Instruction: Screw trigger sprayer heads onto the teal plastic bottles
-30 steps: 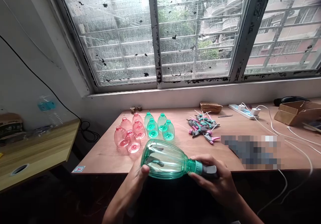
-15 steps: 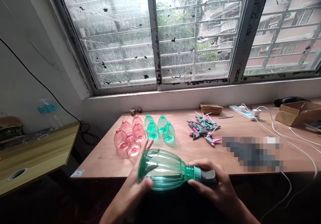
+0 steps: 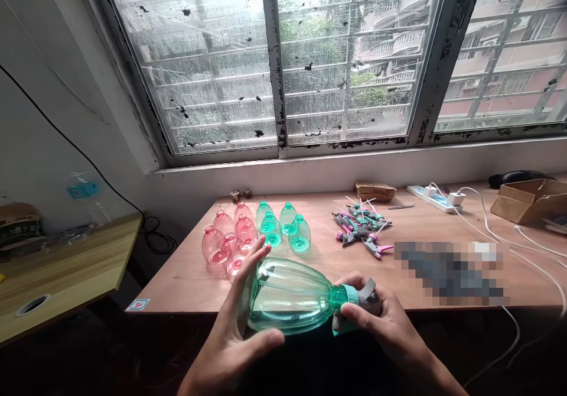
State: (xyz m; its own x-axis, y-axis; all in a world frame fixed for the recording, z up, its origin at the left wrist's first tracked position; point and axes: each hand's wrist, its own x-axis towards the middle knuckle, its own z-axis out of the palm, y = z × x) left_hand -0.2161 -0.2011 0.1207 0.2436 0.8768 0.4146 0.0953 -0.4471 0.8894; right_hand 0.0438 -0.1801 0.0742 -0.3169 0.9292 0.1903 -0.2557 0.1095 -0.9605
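A translucent green spray bottle [image 3: 292, 295] lies sideways in the air in front of the table edge. A sprayer head [image 3: 365, 301] with a teal collar and grey trigger sits at its neck; a pale tube shows inside the bottle. My right hand [image 3: 390, 319] is closed around the sprayer head, its thumb by the collar. At the bottle's base is my left hand [image 3: 239, 325], fingers stretched out and thumb spread along the lower side. Whether its palm presses on the base cannot be made out.
Several pink bottles [image 3: 213, 245] and green bottles [image 3: 300, 234] without heads stand on the table [image 3: 177, 283]. A pile of sprayer heads [image 3: 361, 224] lies to their right. Farther right are a blurred dark patch [image 3: 452, 272], a power strip [image 3: 434, 198], cables and a cardboard box [image 3: 527, 201].
The sprayer head has turned in my right hand, so its grey trigger now shows on the upper side. My left thumb has moved off the bottle's side and spread outward.
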